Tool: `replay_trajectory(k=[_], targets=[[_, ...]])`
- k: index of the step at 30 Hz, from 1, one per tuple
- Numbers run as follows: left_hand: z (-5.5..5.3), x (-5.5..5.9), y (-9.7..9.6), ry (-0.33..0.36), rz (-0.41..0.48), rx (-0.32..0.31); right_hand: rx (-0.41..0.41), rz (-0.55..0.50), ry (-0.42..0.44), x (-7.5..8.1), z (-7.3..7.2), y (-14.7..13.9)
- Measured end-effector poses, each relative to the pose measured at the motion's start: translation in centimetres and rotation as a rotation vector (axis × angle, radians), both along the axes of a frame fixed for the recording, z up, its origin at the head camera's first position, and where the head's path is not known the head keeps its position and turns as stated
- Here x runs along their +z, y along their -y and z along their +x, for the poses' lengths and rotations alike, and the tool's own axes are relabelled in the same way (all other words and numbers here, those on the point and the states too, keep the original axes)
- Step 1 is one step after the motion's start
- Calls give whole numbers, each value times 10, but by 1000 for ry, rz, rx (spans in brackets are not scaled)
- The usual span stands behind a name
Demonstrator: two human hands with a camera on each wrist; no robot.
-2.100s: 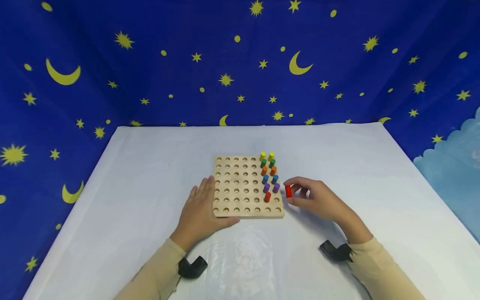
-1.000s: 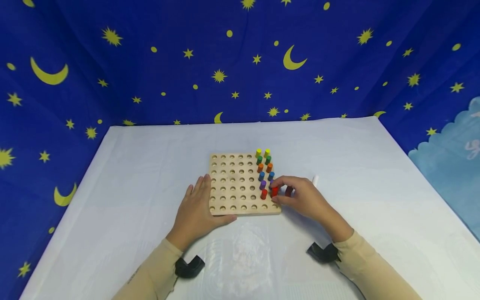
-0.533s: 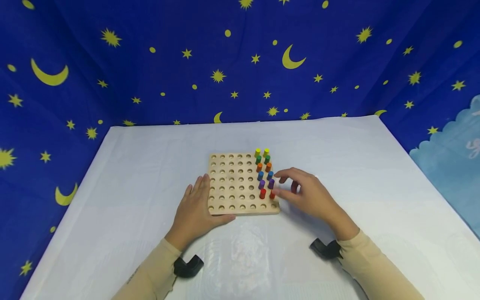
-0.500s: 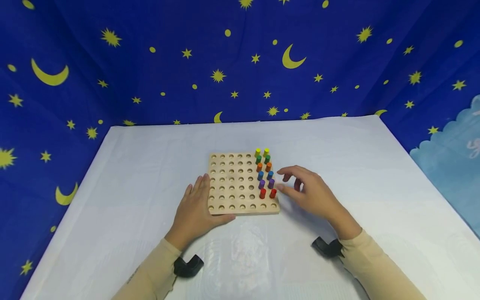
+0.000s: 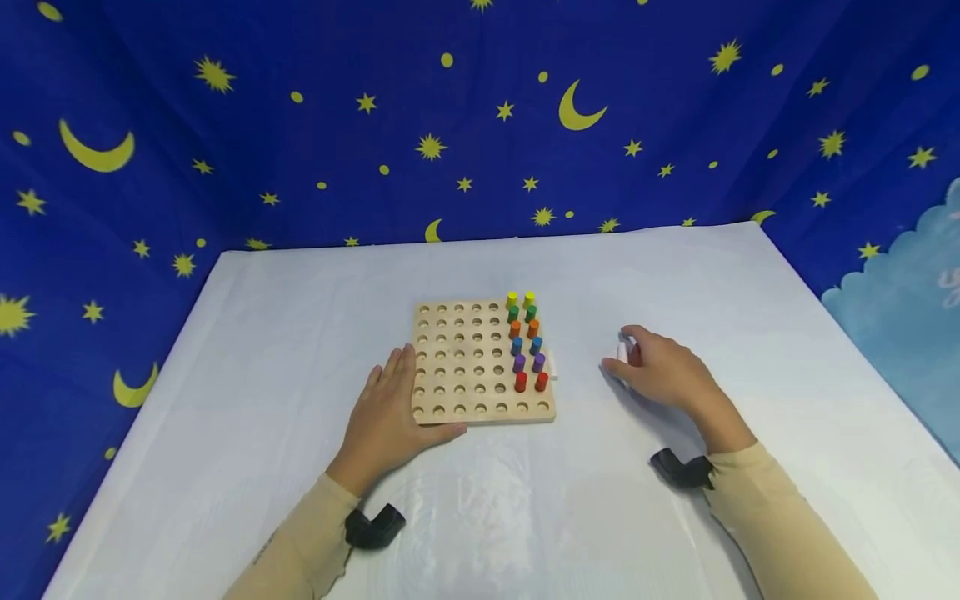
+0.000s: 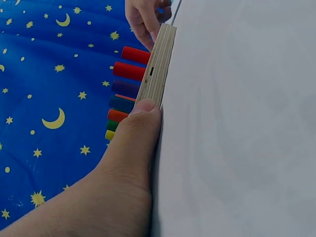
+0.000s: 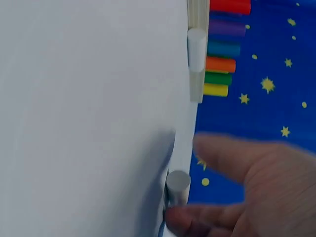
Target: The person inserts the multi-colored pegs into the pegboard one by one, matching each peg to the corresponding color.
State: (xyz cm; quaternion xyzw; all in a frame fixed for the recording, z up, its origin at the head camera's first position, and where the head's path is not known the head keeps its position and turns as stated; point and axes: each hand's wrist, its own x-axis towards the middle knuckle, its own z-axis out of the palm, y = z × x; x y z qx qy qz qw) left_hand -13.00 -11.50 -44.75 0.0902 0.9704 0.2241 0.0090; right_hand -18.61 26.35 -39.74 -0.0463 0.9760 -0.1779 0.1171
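Note:
A square wooden pegboard (image 5: 458, 361) with rows of holes lies mid-table. Two columns of pegs stand at its right side, in pairs of yellow, green, orange, blue, purple and red (image 5: 542, 382). My left hand (image 5: 384, 425) rests along the board's left edge with straight fingers, its thumb against the near edge. Right of the board, my right hand (image 5: 663, 369) is around an upright white peg (image 7: 178, 183). Its thumb (image 7: 222, 154) shows apart from that peg, while the fingertips are close to the peg's other side.
Another white peg (image 5: 553, 365) stands on the table right beside the board's right edge. The white tabletop (image 5: 480, 517) runs back to a blue curtain (image 5: 480, 125) printed with moons and stars. Black wrist pieces (image 5: 681, 468) stick out from both sleeves.
The red peg my right hand pinched is now in a hole beside the other red one. That hand has let go and moved right to a white peg. The left hand stays at the board.

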Motion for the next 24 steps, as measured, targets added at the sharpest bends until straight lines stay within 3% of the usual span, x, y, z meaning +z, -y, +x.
replay_trajectory(k=[4, 8, 12, 16, 21, 24], targets=[[0, 0, 0, 3, 3, 1, -19, 13, -22, -3, -3, 0], [0, 0, 2, 6, 4, 1, 18, -1, -56, -4, -3, 3], [0, 0, 3, 6, 3, -3, 35, -64, -105, -2, -1, 9], [0, 1, 3, 5, 8, -7, 74, -283, -98, 2, 6, 27], [-1, 1, 2, 10, 14, -9, 152, -624, -16, 6, 27, 59], [-1, 1, 2, 11, 9, -9, 182, -735, 2, 4, 42, 76]])
